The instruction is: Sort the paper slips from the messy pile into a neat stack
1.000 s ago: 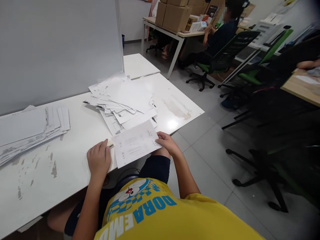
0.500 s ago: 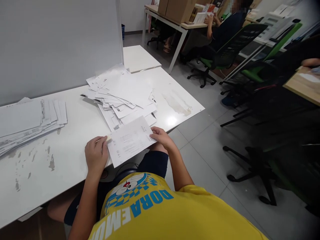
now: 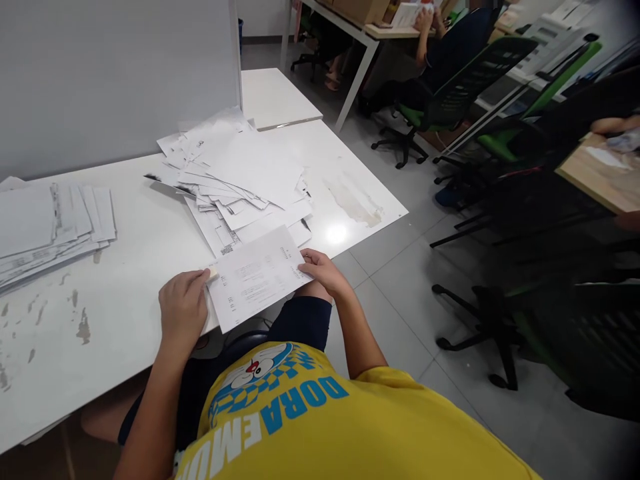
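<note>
On the big white table (image 3: pixel 143 233), a messy heap of papers (image 3: pixel 253 167) in front and a neater stack (image 3: pixel 25 219) off to the left. Cannot tell done papers from papers left to do. Partly past the front edge, one printed sheet (image 3: pixel 256 279), not put down yet, so maybe partway through this one. On its right end, right hand (image 3: pixel 323 272), pinching tight. By its left end, left hand (image 3: pixel 183 305), fingers closed on a small pale block (image 3: pixel 213 273), maybe touching the sheet, cannot tell

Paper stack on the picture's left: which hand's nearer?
Left. The left hand is apart from the paper stack, to its right and lower in view; the right hand is much farther right, holding the printed sheet by its right edge.
</note>
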The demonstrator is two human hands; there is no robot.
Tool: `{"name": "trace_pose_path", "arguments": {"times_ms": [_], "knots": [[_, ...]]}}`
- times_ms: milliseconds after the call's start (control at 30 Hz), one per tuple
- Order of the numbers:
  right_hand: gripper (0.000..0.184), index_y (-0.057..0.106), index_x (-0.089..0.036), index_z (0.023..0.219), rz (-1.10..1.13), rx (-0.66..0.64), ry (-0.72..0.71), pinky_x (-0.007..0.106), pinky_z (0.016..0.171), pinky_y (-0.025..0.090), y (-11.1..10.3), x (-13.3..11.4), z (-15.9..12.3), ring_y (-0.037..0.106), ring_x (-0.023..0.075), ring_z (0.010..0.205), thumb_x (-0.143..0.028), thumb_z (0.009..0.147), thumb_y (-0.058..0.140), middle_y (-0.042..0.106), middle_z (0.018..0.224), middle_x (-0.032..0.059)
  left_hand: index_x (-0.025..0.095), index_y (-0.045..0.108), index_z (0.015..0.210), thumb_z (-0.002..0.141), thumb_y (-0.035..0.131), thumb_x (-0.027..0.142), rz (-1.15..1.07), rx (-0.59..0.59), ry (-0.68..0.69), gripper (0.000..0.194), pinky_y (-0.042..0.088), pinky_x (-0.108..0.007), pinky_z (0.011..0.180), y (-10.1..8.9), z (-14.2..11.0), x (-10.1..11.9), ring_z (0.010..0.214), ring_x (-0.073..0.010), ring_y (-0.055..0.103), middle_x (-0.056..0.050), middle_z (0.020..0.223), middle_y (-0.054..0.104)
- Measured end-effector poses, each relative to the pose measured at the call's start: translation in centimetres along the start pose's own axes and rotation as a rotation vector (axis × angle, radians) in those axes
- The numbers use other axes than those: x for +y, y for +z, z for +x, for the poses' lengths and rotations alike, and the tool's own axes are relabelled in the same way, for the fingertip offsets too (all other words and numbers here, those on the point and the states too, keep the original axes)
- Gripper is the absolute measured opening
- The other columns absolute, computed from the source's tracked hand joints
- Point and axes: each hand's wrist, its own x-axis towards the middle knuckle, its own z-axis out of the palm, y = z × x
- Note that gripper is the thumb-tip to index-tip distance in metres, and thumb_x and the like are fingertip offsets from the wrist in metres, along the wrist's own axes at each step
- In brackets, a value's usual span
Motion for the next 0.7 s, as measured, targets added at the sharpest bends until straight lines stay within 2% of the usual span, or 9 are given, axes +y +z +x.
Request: {"name": "trace_pose_path", "arguments": {"times_ms": [200, 400, 533, 633, 700], "knots": [[0.021, 0.065, -0.02, 0.083, -0.003, 0.005, 0.028, 0.031, 0.077, 0.047, -0.1, -0.3, 0.6, 0.062, 0.019, 0.08, -0.027, 0.063, 0.068, 0.069, 0.079, -0.0005, 0.019, 0.068, 0.115, 0.092, 0.045, 0.014, 0.068, 0.039, 0.115, 0.033, 0.042, -0.042, 0.09, 0.8, -0.3, -0.1, 0.114, -0.0273, 0.059, -0.013, 0.109, 0.069], [0.026, 0.067, -0.019, 0.087, 0.024, 0.074, -0.041, 0.03, 0.075, 0.045, 0.8, 0.1, 0.1, 0.061, 0.018, 0.077, -0.028, 0.063, 0.069, 0.068, 0.076, -0.0013, 0.015, 0.065, 0.12, 0.092, 0.05, 0.018, 0.063, 0.146, 0.164, 0.032, 0.042, -0.044, 0.1, 0.3, -0.5, 0.4, 0.12, -0.0292, 0.053, -0.014, 0.11, 0.067], [0.031, 0.066, -0.021, 0.092, 0.052, 0.222, -0.137, 0.03, 0.072, 0.045, -0.5, 0.5, -0.7, 0.061, 0.0184, 0.075, -0.033, 0.064, 0.071, 0.069, 0.078, -0.0006, 0.02, 0.064, 0.123, 0.091, 0.053, 0.019, 0.011, 0.196, 0.201, 0.034, 0.034, -0.05, 0.113, -0.4, -1.2, 0.6, 0.128, -0.0292, 0.049, -0.012, 0.115, 0.067], [0.032, 0.063, -0.022, 0.092, 0.146, 0.376, -0.23, 0.031, 0.072, 0.047, -1.9, 0.9, -1.2, 0.062, 0.0187, 0.075, -0.036, 0.064, 0.072, 0.069, 0.081, -0.0001, 0.023, 0.066, 0.121, 0.09, 0.055, 0.02, -0.073, 0.264, 0.218, 0.032, 0.038, -0.048, 0.111, -1.0, -1.8, 0.7, 0.126, -0.0271, 0.052, -0.01, 0.113, 0.069], [0.032, 0.061, -0.023, 0.094, 0.184, 0.427, -0.28, 0.031, 0.073, 0.048, -2.0, 1.1, -1.5, 0.063, 0.019, 0.078, -0.037, 0.067, 0.07, 0.069, 0.084, 0.0008, 0.024, 0.066, 0.12, 0.092, 0.054, 0.027, -0.219, 0.234, 0.178, 0.03, 0.042, -0.046, 0.109, -1.2, -2.2, 0.9, 0.124, -0.0266, 0.055, -0.011, 0.115, 0.069]]}}
